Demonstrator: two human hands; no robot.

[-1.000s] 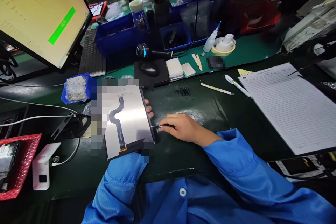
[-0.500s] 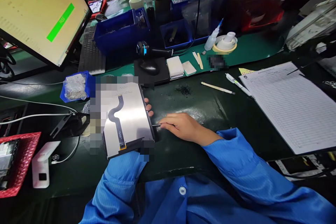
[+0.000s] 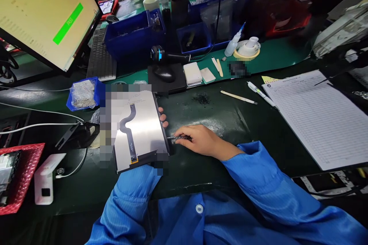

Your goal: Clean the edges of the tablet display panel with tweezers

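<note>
The left hand [image 3: 162,117] grasps one flat, silver, rectangular panel [image 3: 149,126] above the dark bench [image 3: 198,172]. To the right of this panel, the right hand [image 3: 199,139] pinches a thin, dark metallic tool [image 3: 183,137].

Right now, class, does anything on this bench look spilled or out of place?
Yes: dark scraps lie loose on the bench, beyond the right hand. They look odd because no container holds them; what they are is unclear.
</note>
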